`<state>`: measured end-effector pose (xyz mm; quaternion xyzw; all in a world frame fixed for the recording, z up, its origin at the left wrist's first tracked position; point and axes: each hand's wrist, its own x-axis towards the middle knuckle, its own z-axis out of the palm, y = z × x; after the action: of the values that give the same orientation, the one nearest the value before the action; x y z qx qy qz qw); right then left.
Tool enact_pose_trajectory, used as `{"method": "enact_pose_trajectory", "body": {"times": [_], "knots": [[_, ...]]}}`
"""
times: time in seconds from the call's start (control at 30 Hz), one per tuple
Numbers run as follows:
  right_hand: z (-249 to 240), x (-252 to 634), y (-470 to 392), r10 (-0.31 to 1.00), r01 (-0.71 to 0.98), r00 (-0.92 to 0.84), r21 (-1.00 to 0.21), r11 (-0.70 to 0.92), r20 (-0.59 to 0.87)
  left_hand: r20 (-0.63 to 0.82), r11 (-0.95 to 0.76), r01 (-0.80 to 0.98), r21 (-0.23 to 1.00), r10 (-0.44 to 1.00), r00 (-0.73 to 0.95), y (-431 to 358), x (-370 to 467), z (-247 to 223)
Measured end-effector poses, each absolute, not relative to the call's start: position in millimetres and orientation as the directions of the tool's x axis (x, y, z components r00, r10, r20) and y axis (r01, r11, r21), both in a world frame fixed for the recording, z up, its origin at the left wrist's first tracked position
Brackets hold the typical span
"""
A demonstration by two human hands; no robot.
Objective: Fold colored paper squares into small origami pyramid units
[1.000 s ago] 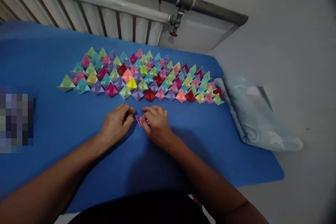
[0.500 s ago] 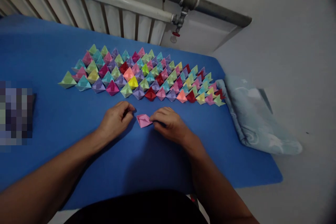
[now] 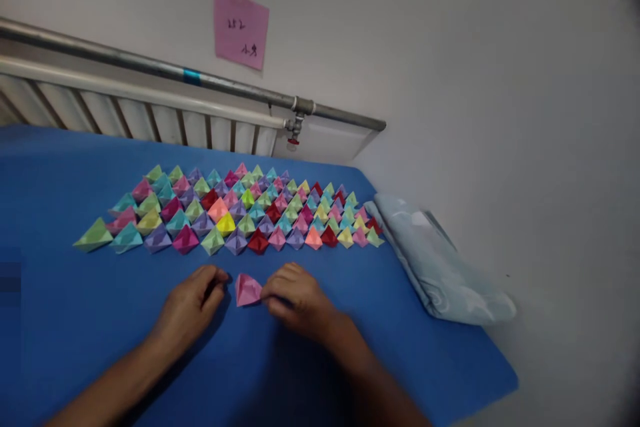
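Observation:
A small pink folded paper boat [image 3: 247, 290] is just above the blue surface, one end pinched between the thumb and fingers of my right hand [image 3: 295, 300]. Its open folds face up toward me. To its left, my left hand [image 3: 193, 300] is curled, thumb and forefinger close together, with nothing visible in it and a small gap between it and the boat. Beyond both hands stand rows of folded paper boats in many colours, among them a magenta boat [image 3: 185, 239], a dark red boat [image 3: 258, 241] and a large green boat [image 3: 94, 235] at the left end.
The blue surface [image 3: 400, 360] runs up to a white radiator [image 3: 165, 125] with a metal pipe [image 3: 240, 88] above it. On the right lies a folded pale blue cloth [image 3: 440, 267]. A pink note [image 3: 241, 28] with handwriting hangs on the wall.
My view has tilted up, bringing the wall note into sight. The pink boat has turned in my right hand and its folds look wider apart. My left hand keeps its curled shape.

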<state>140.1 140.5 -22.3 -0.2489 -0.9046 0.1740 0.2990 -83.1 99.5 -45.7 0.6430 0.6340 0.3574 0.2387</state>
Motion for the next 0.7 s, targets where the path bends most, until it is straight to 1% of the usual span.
{"method": "enact_pose_trajectory", "body": {"times": [0.1, 0.2, 0.27, 0.33, 0.43, 0.5, 0.6, 0.7], "knots": [[-16.7, 140.2, 137.1, 0.660, 0.325, -0.513, -0.588, 0.741, 0.549, 0.180, -0.111, 0.640, 0.761, 0.983, -0.043, 98.8, -82.8, -50.5], [-10.6, 144.6, 140.3, 0.770, 0.365, -0.308, -0.678, 0.638, 0.559, 0.202, -0.129, 0.633, 0.763, 0.978, -0.044, 99.2, -83.4, -57.2], [-3.5, 151.4, 150.4, 0.807, 0.409, -0.227, -0.698, 0.588, 0.546, 0.208, -0.133, 0.628, 0.767, 0.977, -0.048, 99.7, -83.7, -61.1], [7.4, 160.6, 170.0, 0.823, 0.487, -0.208, -0.674, 0.555, 0.528, 0.211, -0.135, 0.621, 0.772, 0.976, -0.051, 100.0, -83.6, -64.5], [26.9, 174.0, 218.9, 0.823, 0.626, -0.197, -0.578, 0.524, 0.532, 0.225, -0.140, 0.610, 0.780, 0.972, -0.064, 100.1, -83.1, -70.8], [37.0, 179.6, 260.5, 0.855, 0.771, -0.135, -0.489, 0.408, 0.501, 0.232, -0.141, 0.607, 0.782, 0.970, -0.073, 99.9, -83.3, -77.7], [41.5, 180.7, 322.1, 0.872, 0.837, -0.117, -0.426, 0.344, 0.475, 0.235, -0.142, 0.608, 0.781, 0.969, -0.076, 99.2, -85.2, -91.7], [33.2, 174.6, 369.1, 0.894, 0.878, -0.118, -0.376, 0.298, 0.432, 0.207, -0.120, 0.613, 0.781, 0.975, -0.073, 97.2, -88.6, -106.8]]}}
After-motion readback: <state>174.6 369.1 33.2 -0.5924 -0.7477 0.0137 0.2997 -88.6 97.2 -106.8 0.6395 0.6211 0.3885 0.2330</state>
